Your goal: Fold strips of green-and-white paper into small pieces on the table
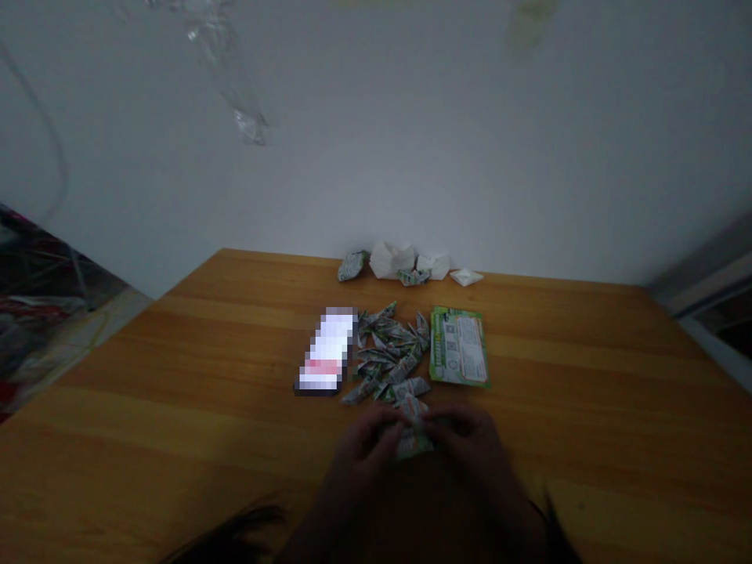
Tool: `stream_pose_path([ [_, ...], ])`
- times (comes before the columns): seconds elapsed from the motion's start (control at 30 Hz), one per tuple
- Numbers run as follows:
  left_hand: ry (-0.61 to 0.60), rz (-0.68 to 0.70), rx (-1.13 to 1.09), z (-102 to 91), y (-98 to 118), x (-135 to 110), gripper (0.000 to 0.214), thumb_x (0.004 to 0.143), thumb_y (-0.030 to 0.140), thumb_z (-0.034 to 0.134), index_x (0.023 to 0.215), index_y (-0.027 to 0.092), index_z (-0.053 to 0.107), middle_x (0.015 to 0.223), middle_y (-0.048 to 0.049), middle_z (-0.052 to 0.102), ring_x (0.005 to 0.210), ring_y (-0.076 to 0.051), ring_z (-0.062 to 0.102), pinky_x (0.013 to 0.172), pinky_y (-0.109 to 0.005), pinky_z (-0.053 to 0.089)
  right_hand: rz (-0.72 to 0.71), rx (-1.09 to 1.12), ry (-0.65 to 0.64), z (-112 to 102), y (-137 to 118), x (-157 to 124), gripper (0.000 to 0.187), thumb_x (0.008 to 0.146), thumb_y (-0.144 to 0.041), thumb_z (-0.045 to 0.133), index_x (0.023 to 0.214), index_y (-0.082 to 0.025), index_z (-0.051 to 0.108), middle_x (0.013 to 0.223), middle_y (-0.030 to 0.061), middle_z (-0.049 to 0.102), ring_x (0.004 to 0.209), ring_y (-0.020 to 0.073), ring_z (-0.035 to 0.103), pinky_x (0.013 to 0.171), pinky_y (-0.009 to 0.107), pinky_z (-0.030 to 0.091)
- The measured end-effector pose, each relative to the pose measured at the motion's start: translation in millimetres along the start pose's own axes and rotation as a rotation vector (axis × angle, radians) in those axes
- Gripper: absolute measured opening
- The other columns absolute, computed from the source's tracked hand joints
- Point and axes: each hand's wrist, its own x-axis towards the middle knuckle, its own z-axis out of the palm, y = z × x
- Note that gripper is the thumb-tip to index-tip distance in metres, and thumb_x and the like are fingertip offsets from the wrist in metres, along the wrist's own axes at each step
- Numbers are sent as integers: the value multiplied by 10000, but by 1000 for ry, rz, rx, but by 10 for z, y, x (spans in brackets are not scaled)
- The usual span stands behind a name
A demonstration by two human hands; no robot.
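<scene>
My left hand [367,439] and my right hand [464,435] meet near the front of the wooden table, both pinching a small piece of folded green-and-white printed paper [414,440]. Their fingers cover much of it. Just beyond my fingertips lies a loose heap of similar folded paper pieces [391,352]. To the right of the heap is a flat green printed card [459,346] with QR codes, and to its left a smartphone [326,352] with a lit, blurred screen.
Along the far edge of the wooden table [558,376], white folded paper shapes [392,260] and a green folded piece [352,265] stand against the white wall [376,141]. Beyond the table's left edge, cluttered floor [35,313] shows. Strands of hair intrude at the bottom.
</scene>
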Motion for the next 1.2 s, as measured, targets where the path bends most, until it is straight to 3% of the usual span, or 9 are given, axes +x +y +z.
stream_pose_path([
  [0.23, 71, -156, -167, 58, -7, 19, 246, 639, 174, 756, 874, 160, 682, 905, -58, 739, 869, -236, 680, 792, -313, 534, -43, -8, -3, -37, -50, -25, 129, 639, -323, 783, 722, -226, 797, 717, 49, 779, 667, 228, 718, 618, 292, 567],
  [0.37, 131, -182, -85, 15, 44, 21, 253, 661, 205, 743, 912, 167, 732, 910, -65, 766, 857, -245, 699, 802, -340, 548, -135, -114, -61, -64, -91, -37, 257, 677, -219, 741, 930, -242, 776, 904, 46, 778, 811, 261, 733, 741, 362, 588],
  [0.43, 173, -117, 42, -8, 42, 8, 267, 686, 216, 729, 951, 194, 750, 957, -69, 766, 884, -253, 698, 836, -364, 540, -205, -217, -72, -76, -86, -45, 311, 714, -173, 693, 1011, -247, 751, 981, 43, 763, 881, 269, 726, 801, 393, 578],
  [0.53, 204, 91, 248, -34, -21, 0, 256, 717, 189, 708, 964, 234, 758, 983, -66, 760, 918, -246, 693, 864, -358, 530, -343, -357, -46, -89, -41, -55, 301, 759, -154, 633, 1018, -257, 746, 1006, 39, 758, 903, 261, 722, 824, 394, 569],
  [0.7, 152, 364, 564, -65, -154, 18, 241, 810, 157, 601, 980, 237, 752, 1053, -105, 718, 948, -237, 686, 792, -315, 555, -559, -491, 13, -103, -6, -64, 241, 775, -135, 597, 908, -255, 759, 864, 32, 779, 770, 226, 729, 712, 326, 568],
  [0.83, 112, 512, 746, -73, -173, -5, 321, 853, 159, 540, 1117, 250, 697, 1122, -117, 705, 1027, -257, 657, 859, -353, 526, -631, -443, 50, -94, -73, -64, 162, 758, -142, 623, 790, -232, 754, 753, 43, 734, 699, 203, 682, 642, 288, 531],
  [0.97, -19, 521, 686, -42, -141, -70, 389, 833, 111, 508, 1165, 242, 664, 1038, -91, 743, 936, -221, 688, 838, -292, 512, -512, -265, 35, -26, -103, -84, 52, 731, -227, 691, 703, -216, 733, 674, 34, 687, 662, 196, 645, 609, 268, 516],
  [1.1, 25, 307, 537, 46, -98, -110, 251, 852, 167, 519, 957, 216, 742, 822, -67, 768, 731, -205, 702, 671, -242, 503, -255, -150, 34, 68, -52, -107, 145, 738, -301, 684, 643, -194, 705, 616, 28, 698, 602, 198, 649, 577, 266, 520],
  [1.2, -57, 140, 356, 108, -40, -98, 285, 914, 282, 470, 855, 195, 735, 747, -42, 753, 673, -187, 686, 621, -221, 484, -189, -138, 29, 91, -30, -97, 181, 749, -330, 665, 648, -183, 690, 622, 25, 694, 594, 194, 638, 569, 263, 518],
])
